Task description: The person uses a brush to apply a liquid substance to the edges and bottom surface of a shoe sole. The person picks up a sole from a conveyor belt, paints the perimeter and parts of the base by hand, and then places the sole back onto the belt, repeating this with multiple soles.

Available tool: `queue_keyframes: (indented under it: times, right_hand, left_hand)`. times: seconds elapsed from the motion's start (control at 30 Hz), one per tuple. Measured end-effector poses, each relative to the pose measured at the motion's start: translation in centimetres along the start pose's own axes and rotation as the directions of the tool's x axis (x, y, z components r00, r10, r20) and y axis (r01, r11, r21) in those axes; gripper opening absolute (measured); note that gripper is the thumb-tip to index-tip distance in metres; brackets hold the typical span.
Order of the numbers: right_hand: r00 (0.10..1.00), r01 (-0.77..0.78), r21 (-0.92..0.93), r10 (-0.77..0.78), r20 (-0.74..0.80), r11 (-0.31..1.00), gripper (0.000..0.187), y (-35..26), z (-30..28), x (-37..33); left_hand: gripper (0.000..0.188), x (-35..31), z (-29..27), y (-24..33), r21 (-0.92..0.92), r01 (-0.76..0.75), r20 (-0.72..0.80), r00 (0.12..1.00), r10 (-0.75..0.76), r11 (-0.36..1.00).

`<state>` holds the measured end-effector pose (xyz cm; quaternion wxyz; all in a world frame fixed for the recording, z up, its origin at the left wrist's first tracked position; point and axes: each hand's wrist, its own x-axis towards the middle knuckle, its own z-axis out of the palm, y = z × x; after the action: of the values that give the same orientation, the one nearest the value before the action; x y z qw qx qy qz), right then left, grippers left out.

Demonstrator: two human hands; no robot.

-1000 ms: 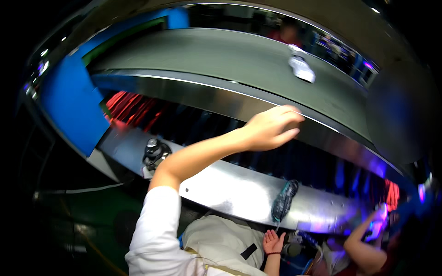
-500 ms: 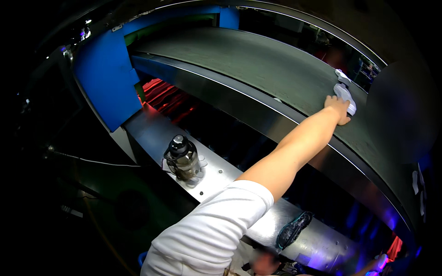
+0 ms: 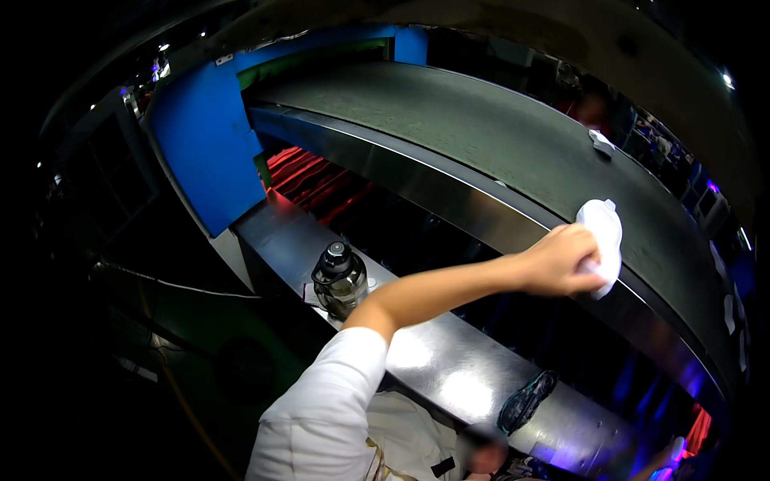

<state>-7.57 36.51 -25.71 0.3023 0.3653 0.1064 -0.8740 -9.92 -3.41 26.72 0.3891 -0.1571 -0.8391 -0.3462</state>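
Note:
My left hand point(image 3: 565, 260) is closed round a white shoe sole point(image 3: 607, 232), held upright over the near edge of the conveyor belt. Its bare forearm crosses the picture from a white sleeve. The dark green belt point(image 3: 433, 104) curves away to the far left. Farther back on it lies another white sole point(image 3: 601, 143). My right hand does not show.
A metal ledge point(image 3: 433, 361) runs along the belt's near side, bearing a dark clear bottle point(image 3: 341, 280) and a dark shoe point(image 3: 527, 401). A blue machine housing point(image 3: 200, 144) stands far left. More white pieces point(image 3: 728, 313) lie right. Another person's hand point(image 3: 664, 458) shows lower right.
My left hand has lifted the white sole off the belt and drawn it nearer, over the belt's near edge. The elbow is now more bent, and the view has shifted slightly.

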Motion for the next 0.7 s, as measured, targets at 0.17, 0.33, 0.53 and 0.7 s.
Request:
queue_keyframes:
  times: [0.17,0.33,0.53,0.7]
  right_hand:
    - [0.948,0.313,-0.009,-0.312,0.065,0.950,0.020,3.6,3.9,-4.3]
    - [0.899,0.399,0.066,-0.404,0.165,0.915,0.017,7.0,11.7,-9.5]
    - [0.809,0.441,0.176,-0.475,0.346,0.880,0.032,5.9,17.2,-11.7]
    - [0.657,0.552,0.042,-0.466,0.593,0.833,0.039,6.2,22.0,-13.5]
  left_hand:
    - [0.031,-14.8,1.1,2.4,0.193,-0.251,0.088,0.967,0.238,0.948]
    - [0.026,-29.5,7.0,0.2,0.139,0.175,0.294,0.932,-0.210,0.975]
    - [0.016,-36.6,8.8,-1.3,0.218,0.399,0.384,0.804,-0.455,0.890]
    - [0.014,-33.3,11.1,-1.7,0.140,0.393,0.259,0.871,-0.416,0.909]
